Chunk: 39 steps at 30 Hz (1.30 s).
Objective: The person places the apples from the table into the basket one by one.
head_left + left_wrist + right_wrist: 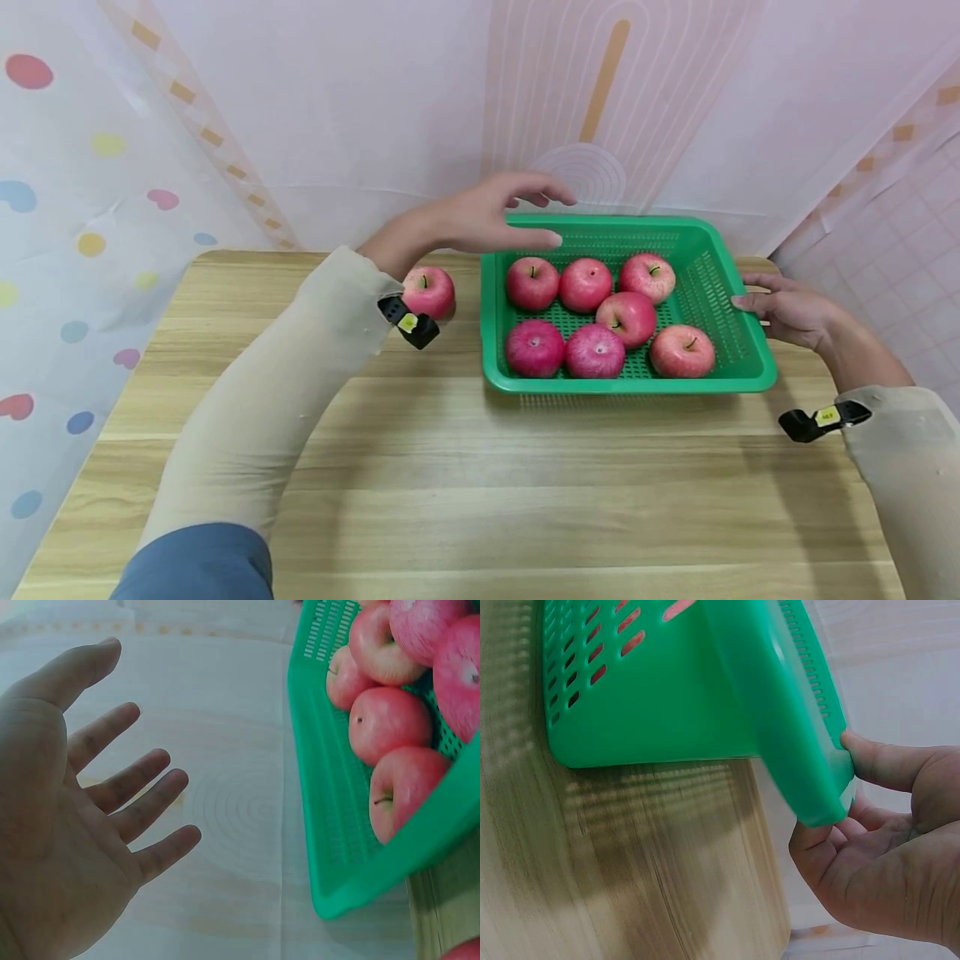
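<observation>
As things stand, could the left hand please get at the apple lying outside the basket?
Probably yes: the left hand is open and holds nothing, and the lone apple sits uncovered on the table just beneath its wrist.

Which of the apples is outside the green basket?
The lone apple on the wooden table, left of the green basket and beside the left wrist. The other seven all lie inside the basket.

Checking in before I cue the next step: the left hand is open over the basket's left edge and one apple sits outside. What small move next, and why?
Probably lower the left hand onto an apple in the green basket, likely the nearest one. The hand hovers open and empty above that corner, seven apples remain inside, one apple already lies on the table, and the right hand grips the basket's right rim.
</observation>
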### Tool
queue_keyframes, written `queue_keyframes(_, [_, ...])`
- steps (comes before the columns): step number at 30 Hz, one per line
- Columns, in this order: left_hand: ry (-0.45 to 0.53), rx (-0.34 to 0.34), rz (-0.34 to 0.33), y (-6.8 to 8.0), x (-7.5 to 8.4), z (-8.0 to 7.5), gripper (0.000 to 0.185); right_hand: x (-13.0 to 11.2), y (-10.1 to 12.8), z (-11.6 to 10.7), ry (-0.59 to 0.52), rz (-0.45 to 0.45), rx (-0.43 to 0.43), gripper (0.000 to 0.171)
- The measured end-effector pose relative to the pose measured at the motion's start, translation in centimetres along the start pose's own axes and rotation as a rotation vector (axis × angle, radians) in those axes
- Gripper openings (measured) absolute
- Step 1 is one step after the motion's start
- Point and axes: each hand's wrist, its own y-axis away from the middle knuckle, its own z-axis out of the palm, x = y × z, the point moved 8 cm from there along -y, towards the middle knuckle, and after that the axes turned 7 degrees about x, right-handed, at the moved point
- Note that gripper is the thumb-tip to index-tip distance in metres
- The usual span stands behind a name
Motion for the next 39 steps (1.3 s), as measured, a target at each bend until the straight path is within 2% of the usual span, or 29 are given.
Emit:
queue_keyframes(17, [0.023, 0.115, -0.089, 4.8, -4.4, -3.3, 0.051, 0.1, 0.0, 0.2, -0.031, -0.014, -0.014, 0.031])
queue_keyframes(25, [0.052, 0.202, -0.144, 7.2, -6.8, -5.1, 0.049, -0.1, 0.1, 0.3, -0.040, -0.005, 0.001, 0.031])
queue_keyframes(39, [0.145, 0.298, -0.208, 10.3, -11.0, -5.6, 0.051, -0.3, 0.2, 0.4, -0.008, 0.004, 0.018, 0.029])
